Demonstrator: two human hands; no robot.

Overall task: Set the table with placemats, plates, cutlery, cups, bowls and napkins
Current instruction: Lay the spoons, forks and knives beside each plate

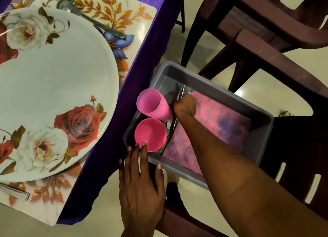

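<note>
In the grey plastic tray (209, 84) resting on a brown plastic chair (276, 46) beside the table, the right hand (185, 106) reaches down and closes its fingers around steel cutlery (180, 94); the thin shafts stick up past the knuckles at one end and poke out below the hand at the other, though which pieces they are I cannot tell; the hand sits just over the far edge of a pink and purple mottled napkin (218, 128) lying flat in the tray. The left hand (142, 188) is spread, fingers straight, its fingertips (143, 144) touching the near rim of a pink bowl (150, 134) at the tray's near corner, grasping nothing; a stack of pink cups (153, 104) lies tilted just beyond the bowl, mouth toward me, beside the right hand. On the table, over a purple tablecloth (142, 59), a marble-look placemat (134, 16) with gold leaves and a blue flower carries a large white plate (58, 87) printed with red and white roses; a steel spoon (85, 14) lies past its far rim, and another steel handle (16, 192) shows at the near edge.
</note>
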